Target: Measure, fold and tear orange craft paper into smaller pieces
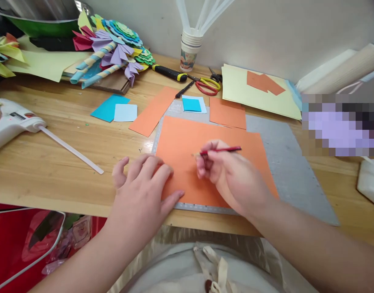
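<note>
orange rectangular paper sheet lies partly beneath the spread left hand; the right hand grasps a slim dark-red pencil.

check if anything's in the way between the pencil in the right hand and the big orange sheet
Nothing visible stands between the pencil in the right hand and the big orange sheet. The left hand rests over the sheet's left edge, aside from the tip. Whether the tip touches the paper, I can't tell.
</note>
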The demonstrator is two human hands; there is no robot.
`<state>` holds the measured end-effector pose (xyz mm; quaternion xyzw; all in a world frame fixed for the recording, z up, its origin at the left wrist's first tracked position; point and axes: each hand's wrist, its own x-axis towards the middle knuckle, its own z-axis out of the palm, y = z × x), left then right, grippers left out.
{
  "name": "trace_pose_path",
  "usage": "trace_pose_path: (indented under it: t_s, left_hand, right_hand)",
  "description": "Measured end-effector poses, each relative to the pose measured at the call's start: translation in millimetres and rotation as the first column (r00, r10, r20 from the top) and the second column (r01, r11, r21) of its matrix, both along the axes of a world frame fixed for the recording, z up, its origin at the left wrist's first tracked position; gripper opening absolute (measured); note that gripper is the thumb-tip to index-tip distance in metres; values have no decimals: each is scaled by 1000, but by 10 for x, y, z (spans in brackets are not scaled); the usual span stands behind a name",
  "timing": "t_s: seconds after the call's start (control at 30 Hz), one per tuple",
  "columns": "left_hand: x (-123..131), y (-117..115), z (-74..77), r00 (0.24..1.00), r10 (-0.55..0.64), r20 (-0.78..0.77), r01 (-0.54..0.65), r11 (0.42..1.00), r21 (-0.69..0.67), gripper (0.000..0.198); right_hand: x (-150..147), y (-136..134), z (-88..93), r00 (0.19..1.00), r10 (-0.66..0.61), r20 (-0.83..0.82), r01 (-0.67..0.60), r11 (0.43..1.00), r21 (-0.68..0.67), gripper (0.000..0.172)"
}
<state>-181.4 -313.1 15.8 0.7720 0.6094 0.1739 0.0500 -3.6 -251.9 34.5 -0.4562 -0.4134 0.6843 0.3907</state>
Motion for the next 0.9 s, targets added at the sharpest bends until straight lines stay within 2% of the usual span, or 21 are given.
trace_pose_path:
  t_s: [0.07, 0.1, 0.17, 0.23, 0.33, 0.4, 0.67, 0.9]
  left_hand:
    - [-1, 22, -12, 988, -149, 49, 149, 989, 2, 19]
    - [-1, 36, -21, 967, -244, 73, 245, 970, -4, 26]
    - [0, 63, -44, 908, -405, 105, 410, 912, -34, 40]
    - [2, 82, -65, 867, -481, 128, 491, 869, -65, 45]
    - [1, 87, -88, 864, -482, 146, 493, 869, -47, 44]
    - [-2, 81, -96, 868, -474, 148, 482, 876, -25, 43]
    - [-11, 83, -102, 872, -468, 146, 475, 880, -20, 39]
    - [-7, 85, -120, 875, -461, 145, 469, 883, -20, 38]
  right_hand:
    - [184, -268, -13, 994, 38, 104, -36, 999, -16, 6]
    - [264, -373, -42, 981, 61, 185, -65, 998, 15, 7]
    - [391, -525, -131, 934, 86, 347, -148, 977, 156, 8]
    - [469, -613, -232, 882, 70, 467, -247, 912, 329, 7]
    - [505, -656, -338, 840, 32, 542, -344, 803, 486, 10]
    - [498, -652, -358, 822, 21, 570, -377, 769, 515, 12]
    - [477, -636, -312, 749, 1, 662, -468, 709, 528, 14]
    - [459, -625, -276, 704, -15, 710, -507, 689, 518, 13]
